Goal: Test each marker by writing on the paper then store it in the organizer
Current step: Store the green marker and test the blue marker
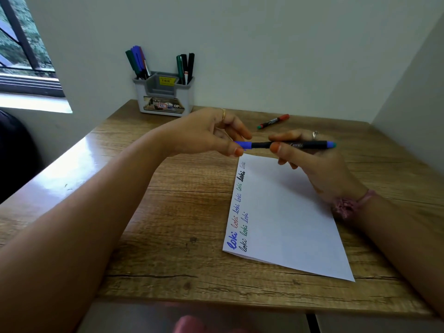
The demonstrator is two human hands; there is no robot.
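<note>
- Pale walls close in a wooden desk [182,212] on two sides, with a window at the left; a grey organizer [163,93] stands at the far edge against the wall, markers upright in its left and right compartments.
- Both hands hold a blue marker [298,144] level above the far end of the paper [288,224]: the left hand [211,133] pinches the blue cap [245,145] between thumb and fingers, and the right hand [312,162] curls round the black barrel.
- Whether the cap is coming off or going on, I cannot tell.
- Risk: if the cap is only half seated, the marker may dry out in the organizer.
- Risk: a sudden pull could jerk the tip across the skin or the paper's written left margin.
- A red marker [274,121] lies untested near the far right corner and could be overlooked.
</note>
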